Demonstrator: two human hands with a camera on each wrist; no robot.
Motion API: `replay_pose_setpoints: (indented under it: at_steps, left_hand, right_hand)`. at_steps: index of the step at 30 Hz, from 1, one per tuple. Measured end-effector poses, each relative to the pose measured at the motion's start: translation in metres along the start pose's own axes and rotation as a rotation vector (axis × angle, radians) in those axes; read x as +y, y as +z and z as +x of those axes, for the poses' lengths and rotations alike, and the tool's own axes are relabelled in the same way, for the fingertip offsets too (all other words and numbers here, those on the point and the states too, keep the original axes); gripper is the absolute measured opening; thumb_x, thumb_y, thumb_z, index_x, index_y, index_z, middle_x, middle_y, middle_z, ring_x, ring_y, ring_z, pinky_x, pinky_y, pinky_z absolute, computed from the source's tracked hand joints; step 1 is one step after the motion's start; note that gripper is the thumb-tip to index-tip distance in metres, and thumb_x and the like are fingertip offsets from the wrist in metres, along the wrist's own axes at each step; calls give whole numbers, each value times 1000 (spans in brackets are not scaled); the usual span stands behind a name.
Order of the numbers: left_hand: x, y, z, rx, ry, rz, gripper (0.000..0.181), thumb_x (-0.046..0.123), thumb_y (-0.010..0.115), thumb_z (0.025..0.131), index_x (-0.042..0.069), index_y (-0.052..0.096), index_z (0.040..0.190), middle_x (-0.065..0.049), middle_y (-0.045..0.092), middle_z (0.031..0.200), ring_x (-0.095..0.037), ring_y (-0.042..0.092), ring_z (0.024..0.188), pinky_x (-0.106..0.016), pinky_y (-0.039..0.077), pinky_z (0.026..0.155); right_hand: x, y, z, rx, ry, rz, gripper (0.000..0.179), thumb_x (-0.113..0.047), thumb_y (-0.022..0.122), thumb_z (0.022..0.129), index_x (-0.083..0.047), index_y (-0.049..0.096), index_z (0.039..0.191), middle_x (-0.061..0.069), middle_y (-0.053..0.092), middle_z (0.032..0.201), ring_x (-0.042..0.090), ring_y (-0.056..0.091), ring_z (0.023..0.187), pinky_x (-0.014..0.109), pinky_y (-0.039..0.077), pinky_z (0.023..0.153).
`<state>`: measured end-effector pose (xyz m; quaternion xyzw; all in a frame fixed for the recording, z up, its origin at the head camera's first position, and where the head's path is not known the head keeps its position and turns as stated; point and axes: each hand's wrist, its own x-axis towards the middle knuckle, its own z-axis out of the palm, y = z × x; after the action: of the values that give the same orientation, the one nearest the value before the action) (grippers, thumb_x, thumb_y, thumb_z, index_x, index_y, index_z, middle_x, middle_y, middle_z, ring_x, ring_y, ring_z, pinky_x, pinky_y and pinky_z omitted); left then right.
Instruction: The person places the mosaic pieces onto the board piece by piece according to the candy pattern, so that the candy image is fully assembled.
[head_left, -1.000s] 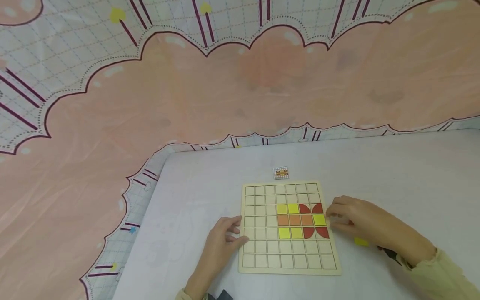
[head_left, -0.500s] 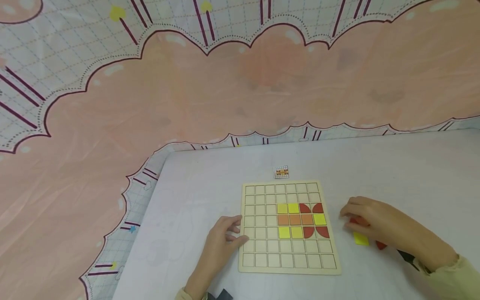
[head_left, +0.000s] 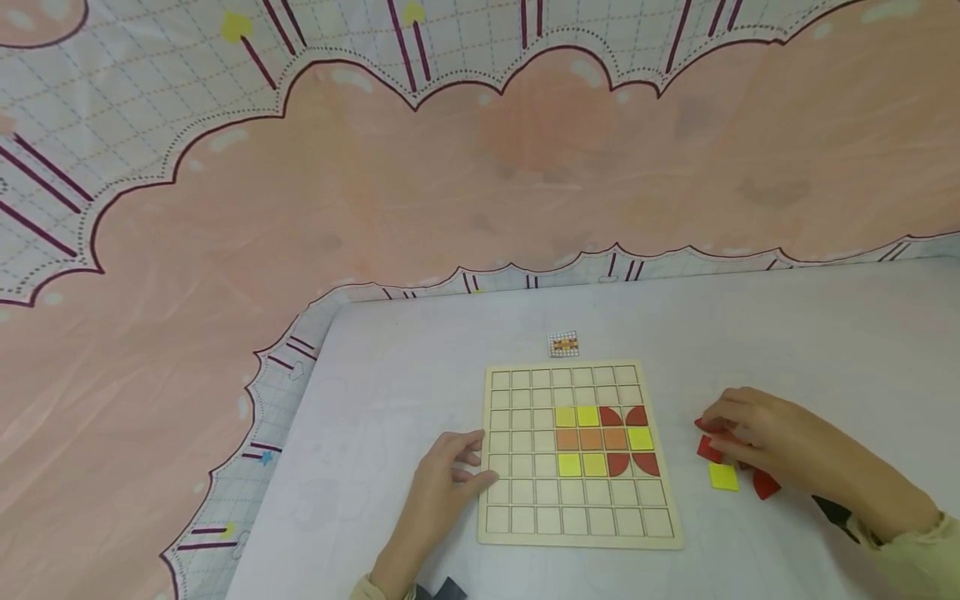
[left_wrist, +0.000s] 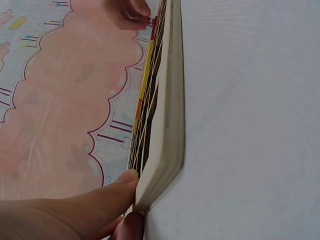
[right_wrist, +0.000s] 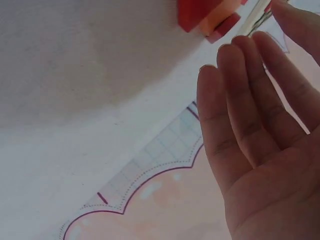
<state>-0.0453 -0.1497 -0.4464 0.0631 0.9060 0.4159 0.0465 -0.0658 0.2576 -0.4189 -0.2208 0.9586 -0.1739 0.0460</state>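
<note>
My left hand point(head_left: 446, 479) holds the left edge of a pale wooden grid board point(head_left: 517, 492), its thumb point(left_wrist: 122, 187) over the rim in the left wrist view. Yellow squares point(head_left: 576, 417), orange squares point(head_left: 590, 438) and red quarter-circles point(head_left: 645, 464) fill cells on the board's right half. Off to the right, my right hand point(head_left: 765, 429) reaches low over loose pieces, fingertips right at a small red piece point(head_left: 702, 425). Close by lie a red square point(head_left: 709, 450), a yellow square point(head_left: 723, 477) and a red rounded piece point(head_left: 765, 484). The right wrist view shows nearly straight fingers point(right_wrist: 235, 100), thumb apart.
A small pattern card point(head_left: 563, 344) printed with a grid lies beyond the board's top edge. Everything rests on a white table point(head_left: 390, 375). Behind and to the left hangs a peach cloth point(head_left: 450, 192) with scalloped outlines.
My right hand has moved from the board's right edge rightward to the loose pieces, uncovering more red ones. My left hand and the board have stayed in place.
</note>
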Motion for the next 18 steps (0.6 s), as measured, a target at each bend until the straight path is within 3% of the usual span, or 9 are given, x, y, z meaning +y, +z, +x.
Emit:
replay_pose_setpoints:
  at_steps: [7,18]
  left_hand:
    - [0,0,0,-3,-9,-14,52,14,81,82,4,61,129,-2,61,111,-17,61,99,-18,58,78]
    - [-1,0,0,-1,-1,-15,53,14,81,82,4,60,129,-2,61,111,-17,62,99,-18,58,77]
  right_hand:
    - [6,4,1,16,47,-4,29,-30,83,80,-16,73,104,-8,61,95,9,53,82,27,60,70]
    - [11,6,4,-6,54,41,29,-25,82,81,-13,75,107,-9,58,91,3,48,73,16,50,58]
